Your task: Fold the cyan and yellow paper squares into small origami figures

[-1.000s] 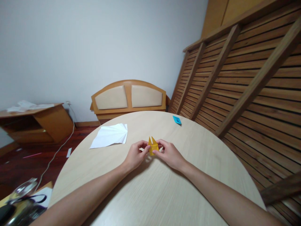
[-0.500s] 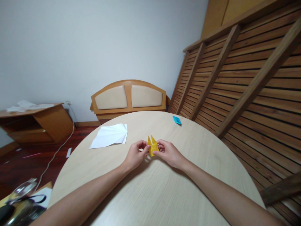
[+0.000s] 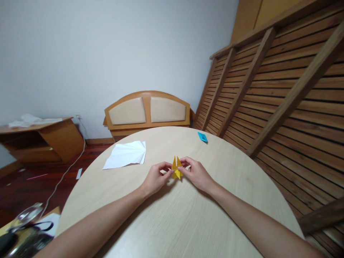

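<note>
A small yellow origami piece [image 3: 176, 173] is held over the middle of the round table [image 3: 177, 222]. Two narrow points rise from its top, and a flap sticks out toward me at the bottom. My left hand [image 3: 158, 178] pinches its left side between thumb and fingers. On the opposite side, the thumb and fingers of my right hand [image 3: 196, 174] are closed on it near the base of the right point. Parts of the paper are covered by my fingertips.
A creased white paper sheet [image 3: 125, 156] lies on the table's left. Toward the far right edge is a folded blue paper [image 3: 202, 137]. A slatted wooden frame [image 3: 268, 93] leans along the right; a headboard [image 3: 147, 109] stands behind the table.
The yellow origami's lower flap now juts out toward me where the front looked flatter before. My right hand's thumb has moved up from the bottom edge to the middle of the piece.
</note>
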The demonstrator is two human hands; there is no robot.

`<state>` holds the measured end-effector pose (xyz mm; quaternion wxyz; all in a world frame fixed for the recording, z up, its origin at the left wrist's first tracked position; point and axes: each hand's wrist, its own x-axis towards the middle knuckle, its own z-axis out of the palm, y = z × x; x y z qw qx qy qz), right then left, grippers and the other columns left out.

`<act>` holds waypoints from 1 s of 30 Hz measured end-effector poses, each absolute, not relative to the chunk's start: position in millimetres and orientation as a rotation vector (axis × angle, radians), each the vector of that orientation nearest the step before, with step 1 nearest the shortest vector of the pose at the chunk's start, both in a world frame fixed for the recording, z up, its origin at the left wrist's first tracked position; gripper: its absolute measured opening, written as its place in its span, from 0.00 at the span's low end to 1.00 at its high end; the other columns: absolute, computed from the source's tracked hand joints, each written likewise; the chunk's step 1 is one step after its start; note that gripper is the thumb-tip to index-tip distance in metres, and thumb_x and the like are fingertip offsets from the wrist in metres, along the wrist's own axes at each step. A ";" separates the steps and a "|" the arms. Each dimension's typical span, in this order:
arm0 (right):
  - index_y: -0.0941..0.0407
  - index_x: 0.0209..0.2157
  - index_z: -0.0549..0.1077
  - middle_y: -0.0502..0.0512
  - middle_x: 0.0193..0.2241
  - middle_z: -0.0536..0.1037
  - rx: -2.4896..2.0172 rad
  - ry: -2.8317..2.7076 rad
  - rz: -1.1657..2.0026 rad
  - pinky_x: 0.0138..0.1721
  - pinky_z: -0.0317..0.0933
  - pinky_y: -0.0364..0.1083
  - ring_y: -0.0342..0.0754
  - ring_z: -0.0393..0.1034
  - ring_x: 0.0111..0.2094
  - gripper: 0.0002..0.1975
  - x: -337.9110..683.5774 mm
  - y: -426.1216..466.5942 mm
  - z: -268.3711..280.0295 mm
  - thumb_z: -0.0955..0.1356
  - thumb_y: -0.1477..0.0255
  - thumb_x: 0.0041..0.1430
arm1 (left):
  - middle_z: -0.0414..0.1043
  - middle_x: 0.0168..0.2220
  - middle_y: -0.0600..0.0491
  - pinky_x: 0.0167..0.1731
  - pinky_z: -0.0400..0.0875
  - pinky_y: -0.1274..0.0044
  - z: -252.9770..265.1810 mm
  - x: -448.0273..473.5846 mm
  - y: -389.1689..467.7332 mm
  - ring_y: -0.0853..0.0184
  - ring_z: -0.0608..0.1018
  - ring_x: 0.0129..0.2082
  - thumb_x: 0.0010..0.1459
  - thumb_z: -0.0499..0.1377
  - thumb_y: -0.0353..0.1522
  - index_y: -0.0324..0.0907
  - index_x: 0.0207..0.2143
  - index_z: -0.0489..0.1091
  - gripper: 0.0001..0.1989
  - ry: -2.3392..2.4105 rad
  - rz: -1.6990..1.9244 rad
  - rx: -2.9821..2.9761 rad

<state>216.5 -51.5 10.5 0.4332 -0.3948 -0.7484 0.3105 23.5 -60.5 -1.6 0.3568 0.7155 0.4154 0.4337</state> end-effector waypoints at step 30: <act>0.55 0.48 0.73 0.54 0.39 0.79 -0.959 -1.948 0.951 0.38 0.65 0.43 0.47 0.74 0.39 0.12 218.6 -53.9 7.0 0.66 0.71 0.64 | 0.75 0.42 0.49 0.26 0.71 0.81 3.7 17.4 -63.1 0.69 0.77 0.35 0.62 0.55 0.33 0.40 0.45 0.69 0.10 1.122 1.287 2.045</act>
